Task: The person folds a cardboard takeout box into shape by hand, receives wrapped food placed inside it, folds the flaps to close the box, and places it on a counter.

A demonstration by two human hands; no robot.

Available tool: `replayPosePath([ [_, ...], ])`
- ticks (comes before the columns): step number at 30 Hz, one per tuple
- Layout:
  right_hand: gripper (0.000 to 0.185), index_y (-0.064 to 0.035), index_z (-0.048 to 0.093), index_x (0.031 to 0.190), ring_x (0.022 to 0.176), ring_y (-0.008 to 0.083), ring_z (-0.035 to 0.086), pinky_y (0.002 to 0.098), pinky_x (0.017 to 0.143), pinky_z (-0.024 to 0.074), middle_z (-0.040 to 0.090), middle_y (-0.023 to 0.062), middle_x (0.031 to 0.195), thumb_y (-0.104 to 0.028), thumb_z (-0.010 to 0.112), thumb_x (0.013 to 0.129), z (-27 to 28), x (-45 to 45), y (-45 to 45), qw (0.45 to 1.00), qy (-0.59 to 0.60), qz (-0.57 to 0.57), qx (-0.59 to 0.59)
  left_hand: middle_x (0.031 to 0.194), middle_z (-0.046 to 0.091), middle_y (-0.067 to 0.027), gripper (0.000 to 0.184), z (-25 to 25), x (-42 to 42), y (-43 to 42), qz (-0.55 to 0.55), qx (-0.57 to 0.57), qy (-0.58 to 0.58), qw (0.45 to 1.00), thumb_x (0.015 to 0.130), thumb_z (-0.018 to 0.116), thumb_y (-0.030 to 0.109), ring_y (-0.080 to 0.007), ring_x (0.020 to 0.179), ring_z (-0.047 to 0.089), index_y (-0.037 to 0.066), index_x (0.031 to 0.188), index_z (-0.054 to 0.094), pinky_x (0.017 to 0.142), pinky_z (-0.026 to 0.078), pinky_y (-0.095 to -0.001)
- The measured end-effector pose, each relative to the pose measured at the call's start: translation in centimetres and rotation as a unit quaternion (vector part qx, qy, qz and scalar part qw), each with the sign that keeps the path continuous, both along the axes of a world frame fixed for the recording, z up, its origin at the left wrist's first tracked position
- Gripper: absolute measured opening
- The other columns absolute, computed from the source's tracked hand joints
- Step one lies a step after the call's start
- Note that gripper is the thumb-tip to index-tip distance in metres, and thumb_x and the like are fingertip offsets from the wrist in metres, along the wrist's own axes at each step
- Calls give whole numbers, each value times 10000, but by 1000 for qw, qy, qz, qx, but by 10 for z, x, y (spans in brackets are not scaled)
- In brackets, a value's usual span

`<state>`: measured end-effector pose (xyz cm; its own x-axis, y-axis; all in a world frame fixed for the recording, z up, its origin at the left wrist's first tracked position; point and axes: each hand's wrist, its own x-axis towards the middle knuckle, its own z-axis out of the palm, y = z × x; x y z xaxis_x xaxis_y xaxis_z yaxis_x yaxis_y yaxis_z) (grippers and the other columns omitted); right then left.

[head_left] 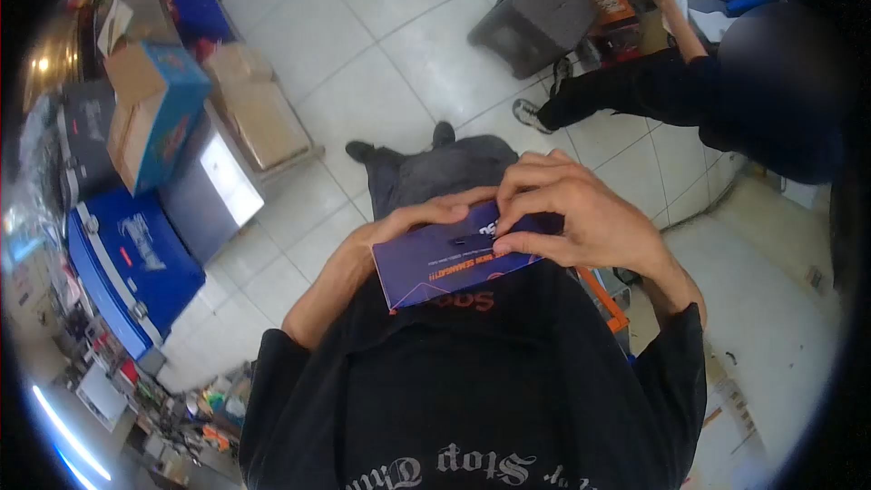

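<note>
A purple box (431, 265) with orange and white print lies tilted in front of my dark shirt. My left hand (431, 211) holds it along its far edge, with the fingers partly hidden behind it. Over the box's right part, my right hand (581, 209) is closed in a pinch, its thumb and forefinger meeting at the printed face. What lies between those fingertips is too small to make out. A small dark slot or mark shows on the box just left of them.
At the left stand a blue case (141, 263), an open cardboard box (150, 113) and a grey surface (204, 191). A grey bin (535, 23) is at the top right, near another person (771, 95) in dark clothes. An orange frame (603, 299) shows beneath my right forearm.
</note>
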<state>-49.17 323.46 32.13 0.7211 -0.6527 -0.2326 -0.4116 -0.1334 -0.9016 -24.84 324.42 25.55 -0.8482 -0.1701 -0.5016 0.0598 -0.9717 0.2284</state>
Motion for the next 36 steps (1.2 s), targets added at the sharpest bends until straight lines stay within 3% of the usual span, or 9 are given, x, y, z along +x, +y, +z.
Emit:
replayPosePath([
  [1,245,-61,729,872,895,214,557,363,842,382,618,44,844,-301,764,833,0,2,-2,999,48,2,-13,1362,540,-223,727,-4,1,1,-3,-2,14,1000,877,598,351,-291,1155,631,56,1498,361,995,521,-353],
  [9,273,-79,758,804,852,188,439,354,814,321,541,12,817,-351,778,819,-7,18,-4,997,53,30,46,1357,542,-233,863,-12,8,9,41,-27,-12,999,792,669,410,-333,1165,627,30,1498,348,1003,513,-375],
  [14,133,-61,734,822,843,179,493,353,826,339,538,13,829,-183,785,810,-5,19,-12,998,42,19,48,1433,473,-226,869,-4,9,1,40,-17,-32,999,794,660,383,-309,1287,530,5,1502,328,1105,404,-357],
  [19,211,-50,731,858,884,206,514,362,799,354,575,46,848,-255,703,894,-12,14,-14,999,15,-18,-22,1494,409,-187,805,-15,6,-6,0,-69,29,997,869,605,410,-284,1356,437,7,1506,322,1152,290,-355],
  [24,264,-33,699,855,883,213,529,356,792,354,586,61,856,-288,674,920,-6,8,-9,999,-9,-37,-26,1447,459,-210,809,9,-2,-6,67,-4,-48,997,832,607,370,-283,1301,505,13,1502,329,1119,352,-363],
  [26,236,-42,692,847,888,196,527,343,804,352,588,42,861,-268,686,914,-3,4,-7,998,-17,-51,-36,1430,478,-212,805,15,-4,2,72,-92,-50,992,830,603,360,-285,1274,528,14,1503,328,1106,371,-363],
  [28,195,-55,689,832,906,178,544,335,800,354,595,24,875,-237,709,898,0,2,-5,995,-43,-66,-57,1405,505,-203,778,6,-4,-10,59,-5,-36,998,838,587,337,-261,1222,571,19,1501,334,1065,420,-347],
  [33,138,-67,724,872,869,214,593,357,782,409,624,38,912,-200,757,853,9,-9,0,985,-169,-13,-40,1314,595,-152,686,-66,4,-12,72,27,42,996,882,555,300,-194,1127,627,32,1488,375,989,475,-309],
  [36,189,-60,731,915,893,244,618,360,799,435,642,68,951,-169,819,787,12,-16,1,976,-214,27,21,1132,694,-111,543,-98,25,-4,105,73,-75,989,906,559,322,-170,927,687,8,1349,537,858,532,-273],
])
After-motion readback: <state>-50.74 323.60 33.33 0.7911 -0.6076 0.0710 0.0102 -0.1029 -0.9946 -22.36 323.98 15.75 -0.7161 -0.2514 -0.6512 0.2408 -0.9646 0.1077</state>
